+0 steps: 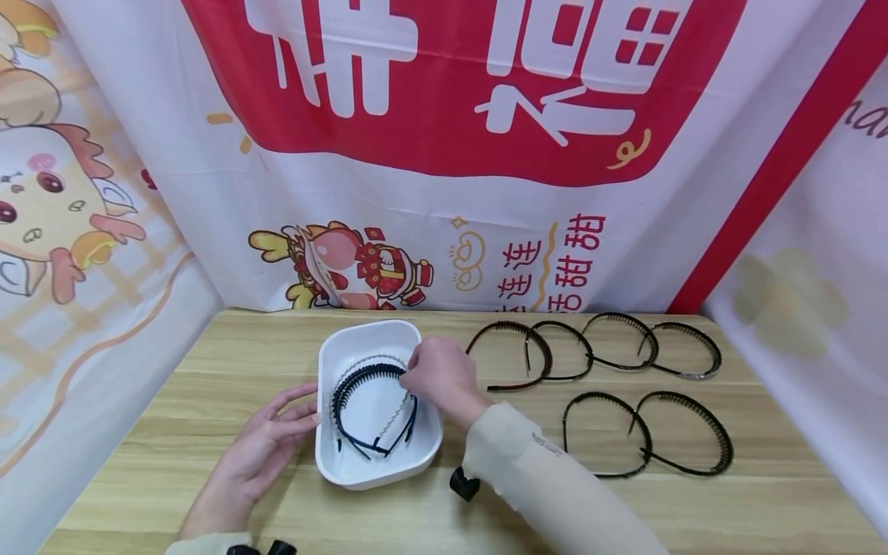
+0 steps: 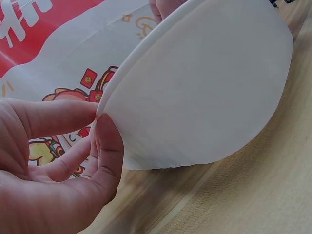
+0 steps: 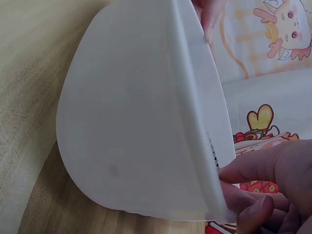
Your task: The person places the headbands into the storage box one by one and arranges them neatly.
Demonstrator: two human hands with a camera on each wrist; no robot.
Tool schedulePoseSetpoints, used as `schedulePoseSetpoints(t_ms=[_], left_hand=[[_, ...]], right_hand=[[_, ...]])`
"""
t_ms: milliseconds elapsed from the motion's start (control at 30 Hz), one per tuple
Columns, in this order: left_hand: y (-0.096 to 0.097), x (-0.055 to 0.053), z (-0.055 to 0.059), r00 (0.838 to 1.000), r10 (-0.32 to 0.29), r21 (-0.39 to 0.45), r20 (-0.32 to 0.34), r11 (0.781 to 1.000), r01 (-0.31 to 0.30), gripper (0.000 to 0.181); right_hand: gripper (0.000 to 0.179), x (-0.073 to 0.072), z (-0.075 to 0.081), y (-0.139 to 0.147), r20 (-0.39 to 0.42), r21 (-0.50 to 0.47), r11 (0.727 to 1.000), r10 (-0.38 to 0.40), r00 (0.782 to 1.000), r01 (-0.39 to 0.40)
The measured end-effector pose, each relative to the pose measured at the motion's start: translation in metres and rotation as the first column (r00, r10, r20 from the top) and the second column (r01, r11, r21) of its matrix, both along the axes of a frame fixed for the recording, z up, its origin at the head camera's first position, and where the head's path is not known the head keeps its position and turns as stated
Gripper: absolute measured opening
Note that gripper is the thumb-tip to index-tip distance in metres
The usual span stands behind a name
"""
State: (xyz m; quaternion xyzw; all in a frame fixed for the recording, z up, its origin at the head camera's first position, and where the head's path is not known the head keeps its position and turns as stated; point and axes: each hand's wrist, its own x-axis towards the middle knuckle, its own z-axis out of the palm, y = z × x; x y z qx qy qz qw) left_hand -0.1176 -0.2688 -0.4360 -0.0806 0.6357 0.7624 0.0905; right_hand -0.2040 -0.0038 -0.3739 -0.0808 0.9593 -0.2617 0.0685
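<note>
A white plastic basin (image 1: 380,479) stands on the table, holding several headbands. Among them are a black toothed headband (image 1: 357,375), a light beaded headband (image 1: 397,414) and a dark blue one crossing at its ends. My left hand (image 1: 277,432) is at the basin's left side; in the left wrist view its thumb and index finger pinch the rim. Reaching over the right rim, my right hand (image 1: 444,375) has curled fingers at the right side of the headbands, gripping there. Its fingertips are partly hidden behind the basin wall in the right wrist view.
Right of the basin, several dark headbands lie overlapping in two groups: a back row (image 1: 544,351) and a front pair (image 1: 648,439). A printed cloth (image 1: 458,193) hangs behind the wooden table (image 1: 229,362), with more cloth along both sides.
</note>
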Motion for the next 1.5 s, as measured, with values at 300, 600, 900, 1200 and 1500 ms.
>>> schedulePoseSetpoints(t_ms=[300,600,900,1200,1500], left_hand=[[0.000,-0.001,0.001,1.000,0.003,-0.004,0.004,1.000,-0.003,0.048],[-0.001,0.000,0.000,1.000,0.001,-0.001,-0.004,1.000,-0.001,0.047],[0.000,0.000,0.001,1.000,0.005,-0.001,0.001,1.000,-0.005,0.047],[0.000,0.000,0.001,1.000,0.006,0.007,0.001,1.000,-0.006,0.047],[0.001,0.000,0.001,1.000,0.011,0.014,0.001,1.000,-0.011,0.046]], right_hand=[[0.018,0.001,0.000,-0.007,-0.068,0.110,0.994,0.035,0.997,-0.027],[0.022,0.001,-0.002,-0.012,-0.059,0.156,0.987,0.057,0.997,-0.048],[0.015,0.001,-0.003,-0.014,-0.078,0.216,0.974,0.084,0.993,-0.066],[0.013,0.001,-0.007,-0.016,-0.091,0.284,0.954,0.126,0.988,-0.096],[0.027,0.003,-0.013,-0.016,-0.166,0.382,0.917,0.194,0.967,-0.119]])
